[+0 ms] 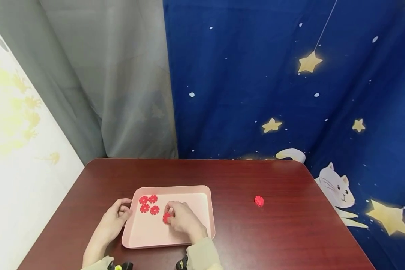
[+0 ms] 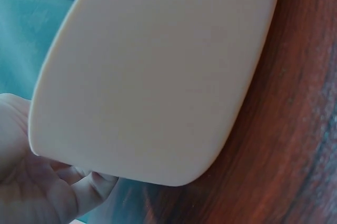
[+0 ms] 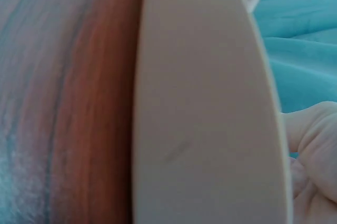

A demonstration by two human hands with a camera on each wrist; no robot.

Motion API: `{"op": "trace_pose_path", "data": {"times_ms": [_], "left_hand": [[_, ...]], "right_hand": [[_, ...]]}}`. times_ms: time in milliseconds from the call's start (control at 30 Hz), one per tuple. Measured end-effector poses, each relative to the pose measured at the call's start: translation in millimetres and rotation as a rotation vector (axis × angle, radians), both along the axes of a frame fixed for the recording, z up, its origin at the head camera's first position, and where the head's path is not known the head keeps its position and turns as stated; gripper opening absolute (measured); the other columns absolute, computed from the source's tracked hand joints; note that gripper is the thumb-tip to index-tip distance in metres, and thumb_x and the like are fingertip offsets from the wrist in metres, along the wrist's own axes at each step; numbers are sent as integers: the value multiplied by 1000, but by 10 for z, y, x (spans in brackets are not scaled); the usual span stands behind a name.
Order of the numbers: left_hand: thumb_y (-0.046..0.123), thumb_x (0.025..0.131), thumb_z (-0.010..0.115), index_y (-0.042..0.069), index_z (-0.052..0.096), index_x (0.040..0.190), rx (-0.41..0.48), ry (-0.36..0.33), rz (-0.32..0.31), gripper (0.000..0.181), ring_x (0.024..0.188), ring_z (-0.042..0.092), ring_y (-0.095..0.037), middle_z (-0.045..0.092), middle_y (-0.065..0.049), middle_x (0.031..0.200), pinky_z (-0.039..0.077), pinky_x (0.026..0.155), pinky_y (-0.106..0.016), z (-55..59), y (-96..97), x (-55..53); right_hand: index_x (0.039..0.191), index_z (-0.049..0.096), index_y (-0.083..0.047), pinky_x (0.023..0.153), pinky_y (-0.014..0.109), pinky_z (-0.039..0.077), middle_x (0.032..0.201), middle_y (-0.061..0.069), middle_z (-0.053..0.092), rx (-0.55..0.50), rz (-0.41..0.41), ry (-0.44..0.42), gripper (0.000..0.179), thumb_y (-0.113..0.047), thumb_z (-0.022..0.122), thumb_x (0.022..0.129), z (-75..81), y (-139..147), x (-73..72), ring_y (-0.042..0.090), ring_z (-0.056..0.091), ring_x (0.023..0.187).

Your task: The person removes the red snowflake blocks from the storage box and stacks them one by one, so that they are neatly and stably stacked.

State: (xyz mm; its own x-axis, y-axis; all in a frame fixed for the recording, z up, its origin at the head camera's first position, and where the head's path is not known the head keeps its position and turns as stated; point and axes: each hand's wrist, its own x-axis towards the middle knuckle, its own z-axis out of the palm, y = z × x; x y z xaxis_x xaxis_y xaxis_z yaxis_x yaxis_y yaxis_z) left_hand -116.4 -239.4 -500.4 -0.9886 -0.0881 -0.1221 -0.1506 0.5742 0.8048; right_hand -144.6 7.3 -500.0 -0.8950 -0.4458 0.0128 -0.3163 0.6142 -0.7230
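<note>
A pale pink tray (image 1: 170,242) lies on the table, with several red notched plastic discs (image 1: 154,210) grouped in its back left part. Over the middle of the tray, my right hand (image 1: 183,218) pinches another red notched disc (image 1: 166,218) between thumb and fingers, close above the tray floor. My left hand (image 1: 111,221) rests at the tray's left side, fingers loosely bent, fingertips right at the rim. The left wrist view shows the left hand (image 2: 47,182) by the tray's corner. In the right wrist view, the tray wall (image 3: 210,97) partly hides the right hand (image 3: 316,155).
More red notched discs (image 1: 259,201), overlapping in a small pile, lie on the dark red-brown table (image 1: 280,232) to the right of the tray. A grey curtain (image 1: 135,93) and a blue starry curtain (image 1: 236,93) hang behind the table, and a white panel (image 1: 27,150) stands at the left.
</note>
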Motion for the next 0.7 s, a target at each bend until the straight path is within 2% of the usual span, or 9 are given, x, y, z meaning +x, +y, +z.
{"op": "trace_pose_path", "data": {"times_ms": [267,467,567,700], "left_hand": [[8,99,53,2,43,135,23,-13,-13,38,78,56,-16,57,-10,99,48,65,-28,-22,-34,4],[5,98,52,2,44,134,33,-9,-5,37,77,57,-15,56,-11,99,47,64,-27,10,-24,23],[6,99,52,1,43,135,31,-5,-10,37,78,57,-17,56,-11,99,47,64,-28,13,-18,7],[5,99,52,1,43,135,38,-11,-6,37,78,57,-17,56,-11,99,48,63,-28,0,-5,1]], "right_hand": [[96,62,-13,47,21,42,60,-6,54,-180,-43,-16,19,3,63,87,134,159,-26,5,51,45],[100,65,-6,46,27,50,67,6,59,-375,-100,-27,16,5,61,90,311,351,-86,11,56,45],[101,67,-3,46,33,53,70,7,60,-452,-152,-15,15,5,62,91,386,474,-113,14,57,46],[104,68,-4,51,41,55,75,6,64,-467,-210,8,14,1,62,93,421,694,-120,16,60,50]]}}
